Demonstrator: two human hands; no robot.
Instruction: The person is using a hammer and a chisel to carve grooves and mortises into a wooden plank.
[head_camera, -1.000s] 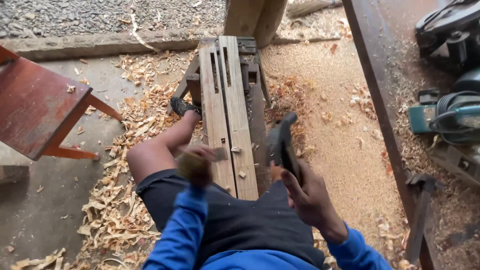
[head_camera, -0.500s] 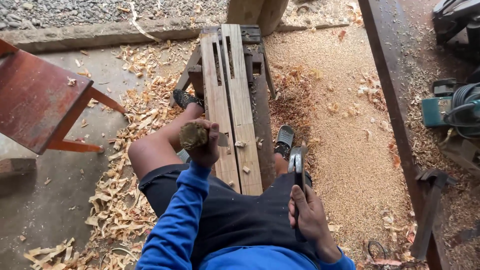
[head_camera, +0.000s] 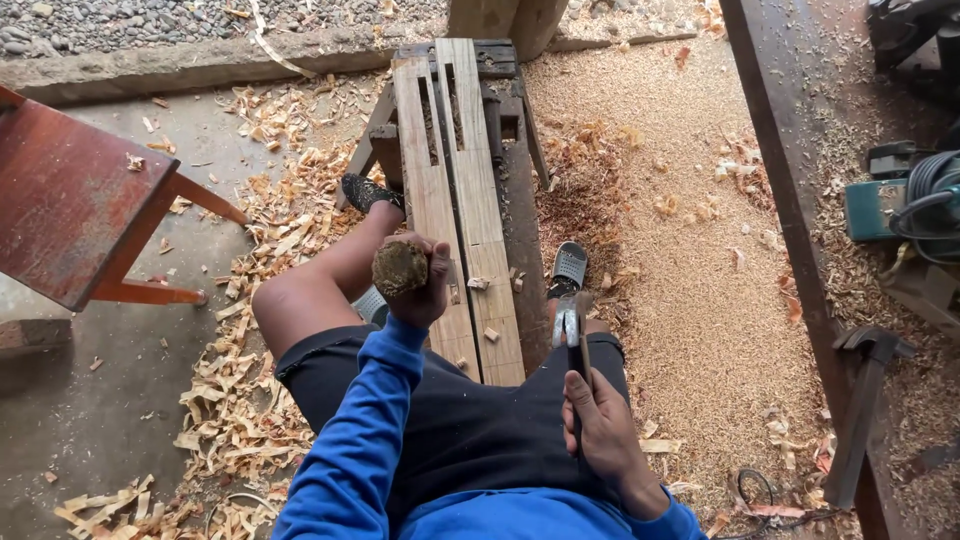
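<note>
Sawdust and curled wood shavings (head_camera: 250, 400) cover the concrete floor around me, with a reddish stool (head_camera: 70, 200) off to my left and a green power tool (head_camera: 890, 205) on the long dark beam at my right. I sit astride the low wooden table (head_camera: 515, 270), and on it lie two pale planks (head_camera: 455, 200) side by side, each cut through with narrow slots, with small chips scattered near my knees.

My left hand (head_camera: 420, 285) is raised over the near end of the planks, its fingers clenched round a rough, rounded wooden mallet head (head_camera: 400, 268). My right hand (head_camera: 600, 425) rests on my thigh, fingers wrapped about the handle of a chisel (head_camera: 577, 345), whose blade points forward past my knee, clear of the wood.

I judge this a pause in chopping out the slots: neither tool touches the planks. The next move calls for setting the chisel edge upright in a slot, square to its wall, and bringing the mallet down true on the handle's end, keeping my legs out of the line of the blade
</note>
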